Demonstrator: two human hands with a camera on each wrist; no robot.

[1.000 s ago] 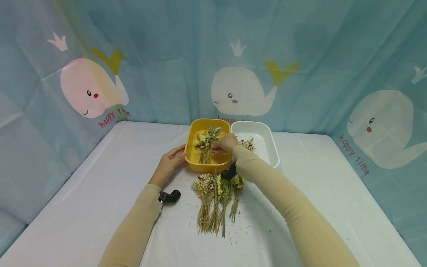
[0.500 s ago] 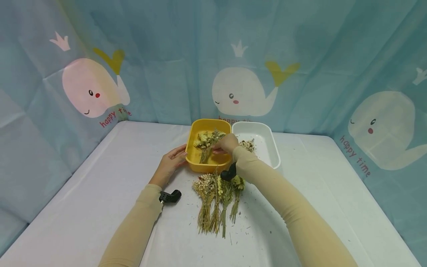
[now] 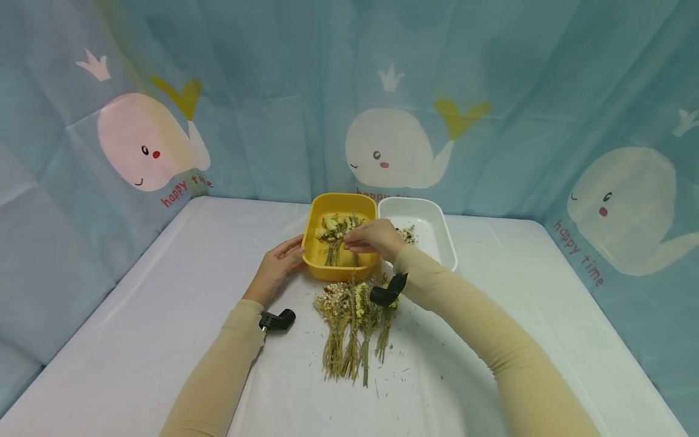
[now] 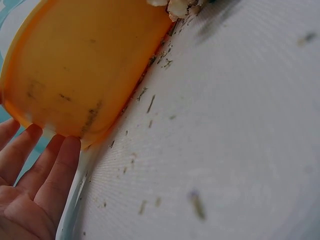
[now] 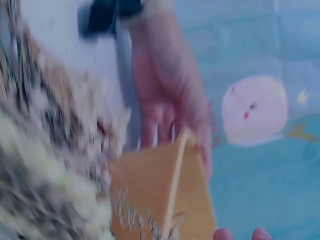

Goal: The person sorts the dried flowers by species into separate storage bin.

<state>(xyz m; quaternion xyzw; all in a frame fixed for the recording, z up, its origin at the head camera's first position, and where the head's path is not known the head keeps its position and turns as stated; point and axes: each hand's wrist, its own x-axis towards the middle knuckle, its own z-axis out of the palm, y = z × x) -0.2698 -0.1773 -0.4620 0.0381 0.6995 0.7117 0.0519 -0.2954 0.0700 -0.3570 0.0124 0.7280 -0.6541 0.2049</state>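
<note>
My left hand (image 3: 275, 267) rests its straight fingertips against the left wall of the yellow bin (image 3: 318, 261). The left wrist view shows those fingers (image 4: 65, 165) flat on the bin's outer side. Bunches of dried flowers (image 3: 333, 229) lie inside this bin, stems toward me. My right hand (image 3: 377, 237) is over the bin's right side, fingers pointing left, and covers part of a bunch. In the right wrist view, only two fingertips (image 5: 260, 234) show at the lower edge, with nothing seen between them. More dried flower bunches (image 3: 355, 328) lie on the table in front.
Beside the yellow bin stands a white bin (image 3: 437, 243) with small dried flowers (image 3: 406, 234) in it, partly behind my right wrist. Stem crumbs are scattered over the white tabletop (image 3: 469, 364). A blue curtain (image 3: 273, 121) with whale prints hangs behind.
My right hand lowered a dried flower bunch in the yellow bin, let it go, and drew up and slightly toward the right. The left hand stayed at the bin's side.
</note>
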